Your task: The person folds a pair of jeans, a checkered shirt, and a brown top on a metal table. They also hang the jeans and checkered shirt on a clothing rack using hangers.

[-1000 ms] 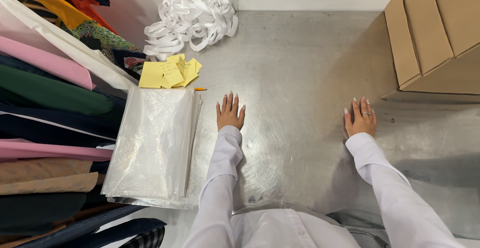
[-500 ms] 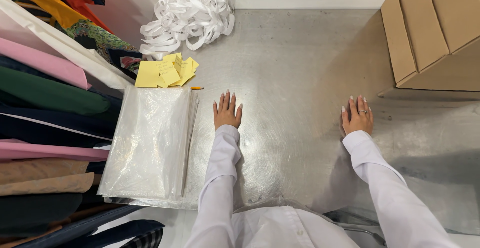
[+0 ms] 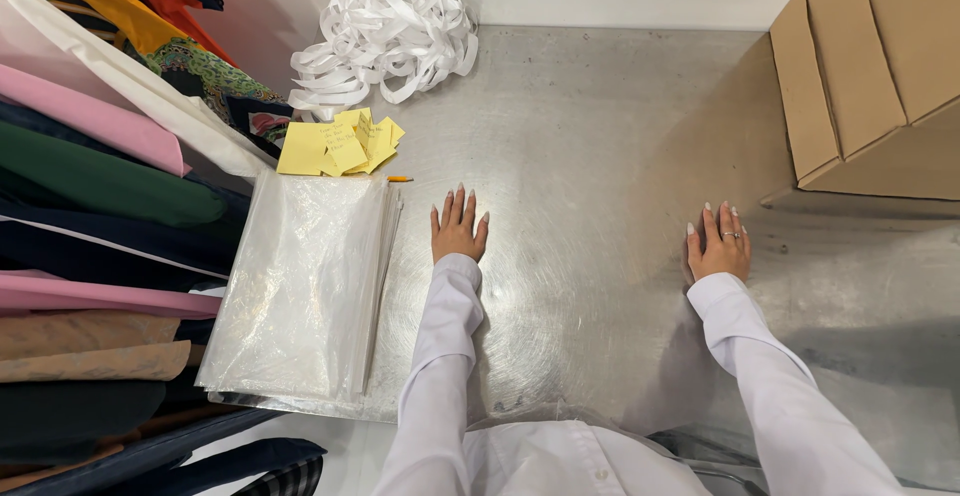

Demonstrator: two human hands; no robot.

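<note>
On the steel table [image 3: 600, 136], both hands lie flat, fingers spread, holding nothing: left hand [image 3: 457, 231] just beside plastic bags [image 3: 300, 286] at nine o'clock, right hand [image 3: 718, 246] near a cardboard box [image 3: 870, 66] at one o'clock.

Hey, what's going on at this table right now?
A person in a white shirt rests both hands flat on a metal table, holding nothing. The left hand lies just right of a stack of clear plastic bags; the right hand, with a ring on it, sits near a cardboard box. Yellow sticky notes and a heap of white straps lie farther back, and folded fabrics are piled along the left.
</note>
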